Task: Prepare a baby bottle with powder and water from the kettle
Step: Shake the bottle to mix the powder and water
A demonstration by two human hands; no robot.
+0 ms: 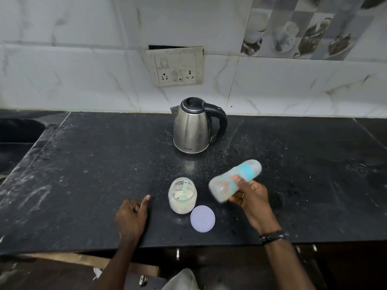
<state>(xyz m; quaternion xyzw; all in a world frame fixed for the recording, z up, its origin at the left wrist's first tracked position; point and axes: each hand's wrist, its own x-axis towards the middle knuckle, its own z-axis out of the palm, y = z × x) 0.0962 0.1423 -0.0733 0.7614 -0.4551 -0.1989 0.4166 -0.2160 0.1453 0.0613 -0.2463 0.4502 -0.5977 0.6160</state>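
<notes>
We see the right hand (250, 197) gripping a clear plastic baby bottle w/ teal band (235, 180), tilted, blurred, held above the black speckled stone countertop (83, 174). Left hand (132, 214) rests on the counter, fingers curled loosely, thumb out, holding nothing. Just right of it: open clear powder jar (182, 198) w/ pale green scoop (184, 190) inside; round lilac lid (202, 219) lies beside the jar. Steel electric kettle w/ black handle (193, 127) stands further back, lid shut.

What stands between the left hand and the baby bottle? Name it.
In the head view, the open powder jar with a green scoop inside stands between the left hand and the baby bottle, which the right hand holds.
</notes>
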